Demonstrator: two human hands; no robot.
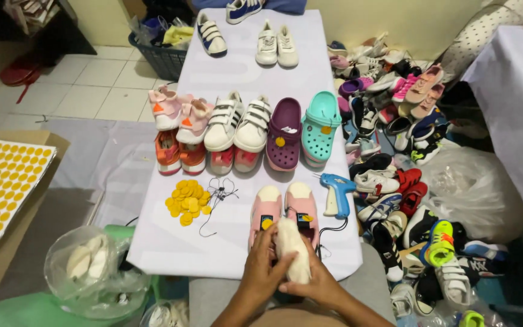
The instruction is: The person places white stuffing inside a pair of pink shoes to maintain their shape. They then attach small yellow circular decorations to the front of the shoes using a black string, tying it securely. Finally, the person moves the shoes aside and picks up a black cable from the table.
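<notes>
Both my hands meet at the near edge of a white-covered table [225, 72]. My left hand [263, 266] and my right hand [317, 280] together grip a cream wad of stuffing [292, 249], held upright. Just beyond it lies a pair of pink shoes [284, 213] with white toe caps and yellow round tags. A heap of yellow round tags [187, 201] and several black strings [219, 195] lie to the left of the pair. A blue tagging gun [336, 192] rests to the right.
Rows of children's shoes fill the table further back, including purple and teal clogs [302, 130]. A big pile of shoes [394, 151] covers the floor at right. A sheet of yellow stickers [1, 181] and a plastic bag [92, 269] sit at left.
</notes>
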